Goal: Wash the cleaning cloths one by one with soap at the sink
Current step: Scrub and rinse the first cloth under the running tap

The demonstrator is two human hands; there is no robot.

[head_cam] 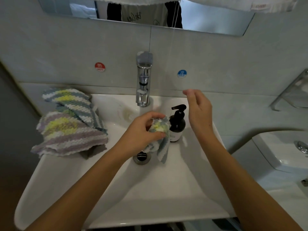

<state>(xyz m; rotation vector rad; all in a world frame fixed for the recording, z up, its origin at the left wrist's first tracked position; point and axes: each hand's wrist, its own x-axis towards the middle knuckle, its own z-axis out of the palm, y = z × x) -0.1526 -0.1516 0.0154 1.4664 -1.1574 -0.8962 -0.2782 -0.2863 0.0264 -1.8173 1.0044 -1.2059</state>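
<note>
We are gripping the bunched yellow-and-grey knitted cloth (pixel 159 129) in our left hand (pixel 141 132); our right hand (pixel 199 112), fingers relaxed and holding nothing, is hovering at twelve o'clock above the dark pump-top soap bottle (pixel 177 124), risking toppling it.

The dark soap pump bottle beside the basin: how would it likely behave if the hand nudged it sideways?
The soap bottle looks taller than wide, so a nudge near the pump might tip it. It stands on the sink's glossy rim, so it could slide. The right hand hovers open above it.

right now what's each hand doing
Left hand: grips a bunched cloth over the sink.
Right hand: open, holds nothing.
</note>
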